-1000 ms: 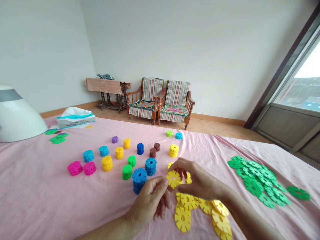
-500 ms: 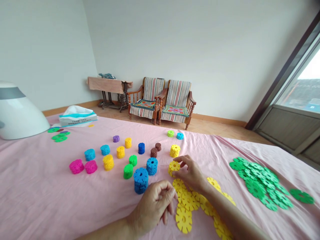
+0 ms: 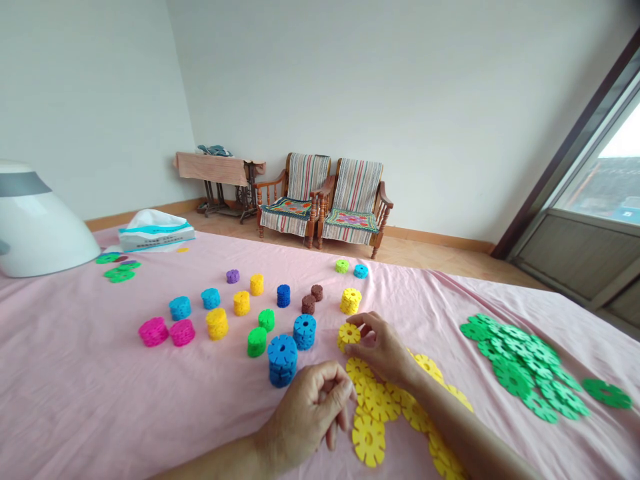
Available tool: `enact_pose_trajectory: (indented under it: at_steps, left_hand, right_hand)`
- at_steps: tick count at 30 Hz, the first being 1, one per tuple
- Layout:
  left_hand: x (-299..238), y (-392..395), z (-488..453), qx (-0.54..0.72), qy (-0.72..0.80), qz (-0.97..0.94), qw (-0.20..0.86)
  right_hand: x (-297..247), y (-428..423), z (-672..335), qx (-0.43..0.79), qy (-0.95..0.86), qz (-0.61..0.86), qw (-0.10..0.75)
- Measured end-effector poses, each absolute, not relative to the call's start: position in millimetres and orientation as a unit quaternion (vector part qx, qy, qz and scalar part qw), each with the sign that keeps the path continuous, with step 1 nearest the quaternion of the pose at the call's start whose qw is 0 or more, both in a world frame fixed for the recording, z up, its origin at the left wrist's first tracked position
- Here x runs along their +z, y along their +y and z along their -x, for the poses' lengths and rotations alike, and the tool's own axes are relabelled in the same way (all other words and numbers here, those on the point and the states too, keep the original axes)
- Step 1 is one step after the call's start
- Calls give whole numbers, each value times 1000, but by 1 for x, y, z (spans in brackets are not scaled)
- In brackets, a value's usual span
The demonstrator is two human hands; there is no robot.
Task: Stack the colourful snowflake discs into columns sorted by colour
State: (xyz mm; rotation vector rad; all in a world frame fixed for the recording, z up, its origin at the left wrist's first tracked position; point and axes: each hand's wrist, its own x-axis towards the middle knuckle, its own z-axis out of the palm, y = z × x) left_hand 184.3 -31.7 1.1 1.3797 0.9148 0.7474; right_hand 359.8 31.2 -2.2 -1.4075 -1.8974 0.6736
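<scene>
My right hand [image 3: 383, 343] has thumb and fingers around the sides of a short stack of yellow notched discs [image 3: 349, 337], which stands upright on the cloth. Loose yellow discs [image 3: 369, 437] lie overlapping beneath my right forearm and beside my left hand. My left hand [image 3: 315, 410] is closed, its fingers curled in and the thumb against them; whatever it may hold is hidden. Just beyond it stands a tall stack of blue discs [image 3: 283, 360], with a second blue stack [image 3: 305, 331] behind. Another yellow stack [image 3: 351, 301] stands farther back.
Small stacks in several colours, such as pink [image 3: 153, 331] and green [image 3: 257, 341], stand to the left on the pink cloth [image 3: 90, 400]. A heap of green discs [image 3: 525, 363] spreads at right. A tissue pack [image 3: 157, 233] and white appliance [image 3: 43, 227] stand far left.
The view has shifted very slightly. Both hands and the stacks stay practically where they were, with my right hand still around the yellow stack.
</scene>
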Motion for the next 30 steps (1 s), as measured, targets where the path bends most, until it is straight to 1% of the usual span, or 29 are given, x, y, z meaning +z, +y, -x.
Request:
enact_pose_trajectory:
  at_steps: [8,12,14,16,19,21,23,26,30]
  left_hand:
    - [1,-31,-184,319,396,-599,619]
    - [0,-32,-184,319,405,-608,604]
    - [-2,-34,-184,329,411,-623,579]
    - [-4,-36,-184,341,415,-641,548]
    - [-6,-38,-184,345,416,-654,530]
    - [-6,-38,-184,344,416,-651,534]
    - [-5,-37,-184,341,416,-649,538]
    - [-4,-36,-184,337,417,-651,537]
    - [-3,-36,-184,337,420,-653,532]
  right_hand:
    - [-4,31,-360,254,-733,536,334]
    - [11,31,-366,223,-741,539,334]
    - [25,28,-374,213,-750,553,295]
    - [40,22,-382,229,-777,548,208]
    - [52,9,-390,263,-834,479,77]
    - [54,2,-390,260,-856,445,32]
    - [51,-2,-388,246,-867,434,19]
    - [47,-3,-385,233,-869,436,22]
    - [48,1,-387,244,-856,454,27]
